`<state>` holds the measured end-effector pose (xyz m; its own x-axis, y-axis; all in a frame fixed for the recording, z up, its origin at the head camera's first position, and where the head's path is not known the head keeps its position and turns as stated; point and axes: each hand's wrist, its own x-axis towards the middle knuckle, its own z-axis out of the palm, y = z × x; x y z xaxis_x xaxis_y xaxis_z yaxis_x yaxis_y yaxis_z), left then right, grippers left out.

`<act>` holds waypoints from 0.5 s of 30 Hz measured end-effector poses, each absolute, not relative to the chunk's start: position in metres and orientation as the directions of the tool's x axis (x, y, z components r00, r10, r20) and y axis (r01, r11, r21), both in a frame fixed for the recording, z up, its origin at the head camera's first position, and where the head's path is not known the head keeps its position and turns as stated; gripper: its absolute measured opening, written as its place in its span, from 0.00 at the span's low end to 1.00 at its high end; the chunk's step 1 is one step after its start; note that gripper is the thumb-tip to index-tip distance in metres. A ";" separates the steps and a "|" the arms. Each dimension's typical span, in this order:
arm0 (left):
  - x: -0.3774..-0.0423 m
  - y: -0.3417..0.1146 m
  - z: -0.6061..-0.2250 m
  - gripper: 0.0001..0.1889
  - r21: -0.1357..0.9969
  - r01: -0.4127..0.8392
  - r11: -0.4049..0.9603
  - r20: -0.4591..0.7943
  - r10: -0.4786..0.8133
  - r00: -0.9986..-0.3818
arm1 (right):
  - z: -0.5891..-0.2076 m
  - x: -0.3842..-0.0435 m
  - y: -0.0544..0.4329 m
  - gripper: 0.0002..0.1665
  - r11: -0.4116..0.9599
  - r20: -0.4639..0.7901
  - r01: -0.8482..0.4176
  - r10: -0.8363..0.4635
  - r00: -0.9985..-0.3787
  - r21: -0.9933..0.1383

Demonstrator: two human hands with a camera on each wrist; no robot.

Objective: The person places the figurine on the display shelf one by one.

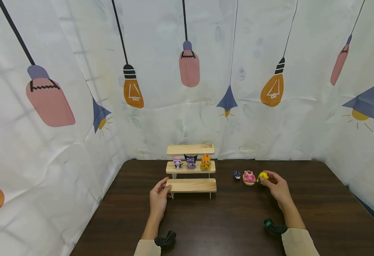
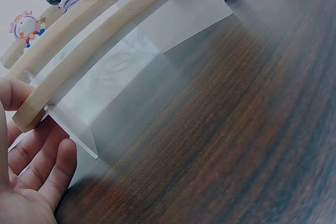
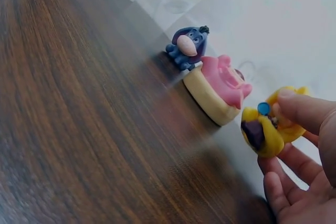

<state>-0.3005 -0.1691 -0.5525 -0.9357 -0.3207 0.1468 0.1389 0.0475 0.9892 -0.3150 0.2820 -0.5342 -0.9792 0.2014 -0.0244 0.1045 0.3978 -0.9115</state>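
A three-tier wooden display stand (image 1: 191, 185) with clear side supports is on the dark table. My left hand (image 1: 158, 199) grips the left end of its lowest board, thumb above and fingers below. On the middle board sit a pink-and-white figurine (image 1: 177, 163), a black-and-purple figurine (image 1: 191, 161) and an orange figurine (image 1: 205, 162). To the right, my right hand (image 1: 278, 188) pinches a yellow figurine (image 3: 270, 124) between thumb and fingers. Beside it are a pink figurine on a cream base (image 3: 220, 85) and a small blue donkey figurine (image 3: 187, 48).
The dark wooden table (image 1: 235, 220) reaches back to a pale cloth (image 1: 161, 124) printed with hanging lamps. Another stretch of this cloth (image 1: 62, 160) runs along the left side. Each wrist wears a dark strapped device (image 1: 274, 227).
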 end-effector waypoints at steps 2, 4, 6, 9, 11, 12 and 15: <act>-0.301 -0.169 -0.553 0.18 0.990 0.131 0.045 0.139 -0.321 -0.937 | -0.533 -0.315 0.282 0.39 0.398 -0.014 0.097 0.206 -0.978 -0.912; -0.301 -0.170 -0.553 0.18 0.991 0.128 0.042 0.134 -0.322 -0.937 | -0.532 -0.315 0.282 0.40 0.396 -0.004 0.088 0.209 -0.978 -0.914; -0.301 -0.170 -0.552 0.18 0.992 0.125 0.035 0.129 -0.323 -0.938 | -0.531 -0.315 0.282 0.40 0.389 0.006 0.076 0.205 -0.979 -0.918; -0.301 -0.169 -0.551 0.18 0.992 0.121 0.034 0.126 -0.321 -0.939 | -0.529 -0.314 0.281 0.40 0.366 0.011 0.066 0.203 -0.979 -0.928; -0.301 -0.169 -0.551 0.18 0.992 0.119 0.038 0.125 -0.323 -0.938 | -0.528 -0.314 0.281 0.40 0.349 0.012 0.059 0.198 -0.980 -0.935; -0.301 -0.169 -0.551 0.18 0.992 0.118 0.039 0.124 -0.324 -0.938 | -0.527 -0.314 0.280 0.40 0.343 0.016 0.054 0.197 -0.980 -0.938; -0.302 -0.169 -0.551 0.18 0.992 0.119 0.045 0.127 -0.328 -0.936 | -0.525 -0.313 0.280 0.41 0.326 0.019 0.047 0.197 -0.980 -0.944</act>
<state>-0.3016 -0.1691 -0.5514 -0.9360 -0.3282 0.1274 0.1192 0.0450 0.9918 -0.3133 0.2802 -0.5255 -0.9802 0.1972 0.0194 0.0469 0.3262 -0.9441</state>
